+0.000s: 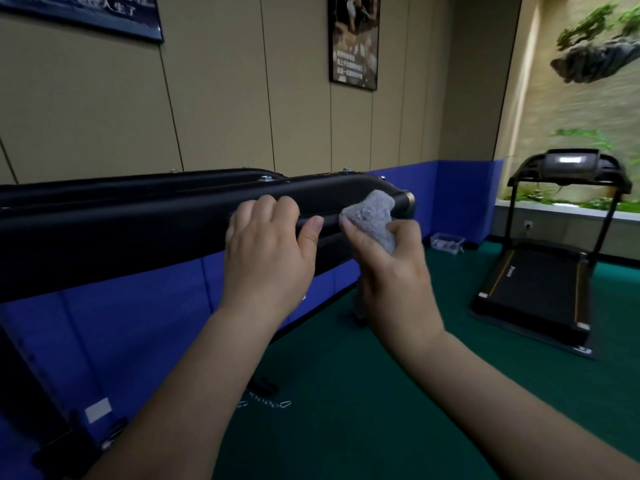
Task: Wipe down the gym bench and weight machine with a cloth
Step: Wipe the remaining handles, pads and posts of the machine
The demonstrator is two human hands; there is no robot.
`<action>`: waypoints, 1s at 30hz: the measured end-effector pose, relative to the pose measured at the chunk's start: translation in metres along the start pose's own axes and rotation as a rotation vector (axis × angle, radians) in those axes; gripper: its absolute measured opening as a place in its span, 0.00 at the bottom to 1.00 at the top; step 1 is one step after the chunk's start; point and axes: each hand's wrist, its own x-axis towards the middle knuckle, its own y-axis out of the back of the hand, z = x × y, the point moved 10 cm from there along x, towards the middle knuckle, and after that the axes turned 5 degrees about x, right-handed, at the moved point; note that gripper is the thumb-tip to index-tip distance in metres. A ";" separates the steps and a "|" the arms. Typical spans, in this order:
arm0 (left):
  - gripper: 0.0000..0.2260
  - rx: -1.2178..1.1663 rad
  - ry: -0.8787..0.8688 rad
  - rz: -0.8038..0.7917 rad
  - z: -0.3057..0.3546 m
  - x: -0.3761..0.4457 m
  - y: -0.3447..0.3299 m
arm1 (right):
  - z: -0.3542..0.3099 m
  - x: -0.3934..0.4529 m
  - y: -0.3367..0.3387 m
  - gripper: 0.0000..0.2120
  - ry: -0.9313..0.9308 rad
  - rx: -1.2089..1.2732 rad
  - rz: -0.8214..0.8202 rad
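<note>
Against the black bar, right hand clutches grey cloth; left hand grips the bar beside it.

Both forearms are bare, no sleeves, watch or rings showing; the left hand at 10 o'clock and right hand wear no gloves.

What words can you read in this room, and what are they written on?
"人生了": white characters on the blue poster at top left; the line above them is cut off and blurred.
Middle poster: rows of small white characters, too blurred to read.
Treadmill deck: a small white logo, too small to read.
Treadmill screen: glows, nothing legible.
White sticker on the black frame: blank.
</note>
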 end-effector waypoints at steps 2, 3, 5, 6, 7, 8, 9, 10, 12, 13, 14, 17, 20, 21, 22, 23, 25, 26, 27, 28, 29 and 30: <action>0.19 0.000 -0.006 -0.009 0.000 0.000 0.000 | 0.003 -0.013 -0.006 0.29 -0.030 0.005 -0.023; 0.19 0.002 -0.009 -0.011 0.000 0.000 0.000 | 0.003 -0.018 -0.005 0.27 -0.033 0.016 -0.026; 0.19 0.003 -0.007 -0.022 0.000 0.000 -0.001 | 0.003 -0.022 0.003 0.24 -0.038 0.057 0.010; 0.19 0.003 -0.002 -0.029 0.000 0.000 -0.001 | 0.001 -0.019 0.008 0.24 -0.033 0.063 0.037; 0.19 0.002 0.005 -0.036 0.000 0.000 -0.001 | -0.001 -0.013 0.010 0.26 -0.027 0.052 0.041; 0.19 0.002 0.012 -0.044 0.000 0.000 -0.001 | -0.001 -0.008 0.008 0.27 -0.013 0.021 0.013; 0.19 0.005 0.020 -0.055 0.001 0.000 -0.001 | 0.000 -0.006 0.003 0.26 0.012 -0.030 -0.040; 0.19 0.009 0.029 -0.072 0.001 0.000 -0.001 | 0.006 -0.008 -0.001 0.25 0.031 -0.088 -0.093; 0.19 0.018 0.051 -0.104 0.002 -0.001 -0.001 | 0.029 -0.012 0.008 0.21 -0.009 -0.103 -0.109; 0.18 0.023 0.064 -0.109 0.002 -0.001 -0.001 | 0.041 -0.011 0.020 0.19 -0.067 -0.052 -0.060; 0.18 0.029 0.077 -0.106 0.004 -0.001 -0.001 | 0.050 -0.006 0.033 0.18 -0.120 0.013 0.006; 0.16 0.077 0.115 -0.065 0.013 -0.002 0.001 | 0.040 0.029 0.044 0.15 -0.105 0.166 0.066; 0.15 0.149 0.158 -0.013 0.021 -0.004 0.002 | 0.022 0.052 0.012 0.14 0.064 0.159 -0.112; 0.15 0.159 0.169 0.006 0.023 -0.004 0.002 | 0.034 0.056 0.007 0.14 0.057 0.160 -0.144; 0.15 0.165 0.176 0.022 0.024 -0.005 0.003 | 0.056 0.060 0.007 0.13 -0.006 0.160 -0.137; 0.15 0.171 0.182 0.038 0.026 -0.007 0.003 | 0.083 0.065 0.010 0.13 -0.108 0.168 -0.120; 0.14 0.199 0.200 0.061 0.030 -0.009 0.002 | 0.119 0.073 0.015 0.13 -0.265 0.210 -0.110; 0.14 0.215 0.211 0.070 0.032 -0.010 0.001 | 0.113 0.078 0.016 0.13 -0.236 0.235 -0.113; 0.14 0.229 0.223 0.076 0.034 -0.011 0.001 | 0.093 0.082 0.014 0.13 -0.140 0.262 -0.130; 0.13 0.242 0.232 0.079 0.036 -0.011 0.000 | 0.065 0.084 0.011 0.13 -0.002 0.292 -0.163; 0.13 0.257 0.238 0.080 0.037 -0.011 0.000 | 0.036 0.080 0.005 0.13 0.138 0.316 -0.215; 0.14 0.273 0.239 0.077 0.038 -0.011 0.000 | 0.016 0.075 0.000 0.12 0.239 0.323 -0.269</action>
